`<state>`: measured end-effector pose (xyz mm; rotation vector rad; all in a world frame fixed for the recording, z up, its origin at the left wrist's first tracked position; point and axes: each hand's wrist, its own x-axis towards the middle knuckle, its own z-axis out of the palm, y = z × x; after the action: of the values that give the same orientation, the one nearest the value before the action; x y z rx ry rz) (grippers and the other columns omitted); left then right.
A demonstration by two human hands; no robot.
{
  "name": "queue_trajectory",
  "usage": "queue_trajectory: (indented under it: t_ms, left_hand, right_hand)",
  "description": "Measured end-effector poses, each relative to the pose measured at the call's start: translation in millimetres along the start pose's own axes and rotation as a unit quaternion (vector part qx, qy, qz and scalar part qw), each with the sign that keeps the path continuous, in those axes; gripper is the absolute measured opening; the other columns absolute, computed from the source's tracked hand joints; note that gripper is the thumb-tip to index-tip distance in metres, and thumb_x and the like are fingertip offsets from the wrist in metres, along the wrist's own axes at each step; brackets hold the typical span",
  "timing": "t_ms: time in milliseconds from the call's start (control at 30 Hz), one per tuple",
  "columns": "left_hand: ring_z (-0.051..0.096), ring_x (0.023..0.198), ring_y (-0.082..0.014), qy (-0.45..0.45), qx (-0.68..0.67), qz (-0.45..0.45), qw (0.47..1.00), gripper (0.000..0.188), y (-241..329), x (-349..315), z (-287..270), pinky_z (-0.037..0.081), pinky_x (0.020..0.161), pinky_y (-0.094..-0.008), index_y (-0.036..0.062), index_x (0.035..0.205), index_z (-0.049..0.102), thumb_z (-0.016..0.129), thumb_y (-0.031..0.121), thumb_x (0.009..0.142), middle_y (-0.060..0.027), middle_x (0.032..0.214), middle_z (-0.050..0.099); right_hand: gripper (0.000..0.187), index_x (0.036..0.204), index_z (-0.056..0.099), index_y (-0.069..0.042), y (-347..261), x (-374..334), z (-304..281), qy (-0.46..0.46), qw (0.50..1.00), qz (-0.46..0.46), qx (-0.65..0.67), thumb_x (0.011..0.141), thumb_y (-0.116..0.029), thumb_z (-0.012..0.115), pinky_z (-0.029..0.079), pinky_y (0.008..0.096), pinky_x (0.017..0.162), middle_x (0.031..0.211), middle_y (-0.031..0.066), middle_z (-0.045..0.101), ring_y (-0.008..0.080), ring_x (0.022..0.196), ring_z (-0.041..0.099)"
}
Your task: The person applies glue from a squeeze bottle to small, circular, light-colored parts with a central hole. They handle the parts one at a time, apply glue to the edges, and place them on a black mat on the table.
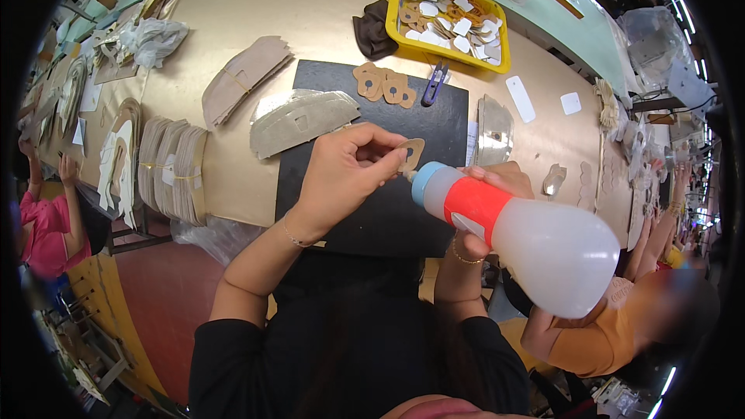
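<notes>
Between thumb and fingers, my left hand (349, 167) pinches a small tan cut piece (414, 152) with a dark hole in it. My right hand (500, 178) is wrapped round a translucent white squeeze bottle (552, 252) with a red band and a light blue cap. The bottle lies tilted, its nozzle (409, 174) at the lower edge of the tan piece; whether they touch I cannot tell. Beneath both hands is a black mat (349, 221). Several similar tan pieces (382, 84) lie overlapping on its far part, beside purple thread snips (435, 84).
A yellow tray (396, 12) of small cut pieces stands at the back, next to a dark brown cloth (375, 29). Stacked grey-brown panels (244, 81) and bundled strips (172, 169) lie left. A person in an orange shirt (594, 334) is close on the right; another in pink (50, 233) is far left.
</notes>
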<state>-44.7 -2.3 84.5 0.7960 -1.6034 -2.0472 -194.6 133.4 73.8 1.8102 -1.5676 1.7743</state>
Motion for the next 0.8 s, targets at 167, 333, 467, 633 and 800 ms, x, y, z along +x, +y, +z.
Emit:
queue_trajectory:
  t_ms: [167, 333, 467, 633, 800]
  left_hand:
    - [0.061, 0.066, -0.0068, 0.003, 0.006, -0.013, 1.0, 0.016, -6, 6, 0, 0.048, 0.057, -0.0185, -0.0032, 0.093, 0.066, 0.066, 0.008, 0.083, -0.0068, 0.076, 0.067]
    - [0.059, 0.06, -0.0072, 0.006, 0.108, -0.019, 0.994, 0.017, -20, 37, -3, 0.047, 0.054, -0.0186, -0.0034, 0.091, 0.066, 0.069, 0.01, 0.081, -0.0056, 0.074, 0.066]
    - [0.051, 0.052, -0.0046, 0.016, 0.19, 0.011, 0.982, 0.022, -34, 78, -3, 0.04, 0.047, -0.0184, -0.0037, 0.091, 0.066, 0.071, 0.014, 0.079, -0.0023, 0.068, 0.062]
    - [0.053, 0.073, -0.0091, 0.042, 0.492, 0.23, 0.838, 0.041, -46, 116, 6, 0.046, 0.062, -0.0232, -0.0035, 0.11, 0.061, 0.074, 0.01, 0.073, -0.0087, 0.088, 0.056]
    - [0.055, 0.077, -0.0108, 0.005, 0.376, 0.151, 0.914, 0.053, -34, 138, 2, 0.047, 0.068, -0.024, 0.0033, 0.124, 0.054, 0.069, 0.0, 0.074, -0.0089, 0.09, 0.057]
  right_hand:
    - [0.077, 0.097, 0.059, 0.004, 1, -13, 1, 0.134, 0.974, 0.092, 0.16, 0.065, -0.065, 0.07, 0.048, 0.0282, 0.062, 0.085, 0.0136, 0.063, 0.0215, 0.07, 0.06]
    - [0.071, 0.104, 0.051, 0.005, 21, -20, -1, 0.23, 0.847, 0.205, 0.433, 0.072, -0.057, 0.065, 0.051, 0.0302, 0.065, 0.093, 0.0145, 0.058, 0.025, 0.08, 0.06]
    - [0.059, 0.111, 0.048, 0.002, 50, -29, 13, 0.295, 0.789, 0.274, 0.465, 0.082, -0.048, 0.06, 0.053, 0.0303, 0.066, 0.093, 0.0135, 0.06, 0.0192, 0.08, 0.062]
    - [0.066, 0.103, 0.052, 0.002, 55, -38, 22, 0.329, 0.824, 0.338, 0.315, 0.079, -0.058, 0.061, 0.052, 0.0286, 0.061, 0.088, 0.0129, 0.059, 0.0179, 0.069, 0.062]
    - [0.059, 0.108, 0.051, 0.002, 65, -46, 28, 0.314, 0.86, 0.328, 0.233, 0.082, -0.05, 0.062, 0.054, 0.0306, 0.064, 0.091, 0.0138, 0.061, 0.0187, 0.073, 0.063]
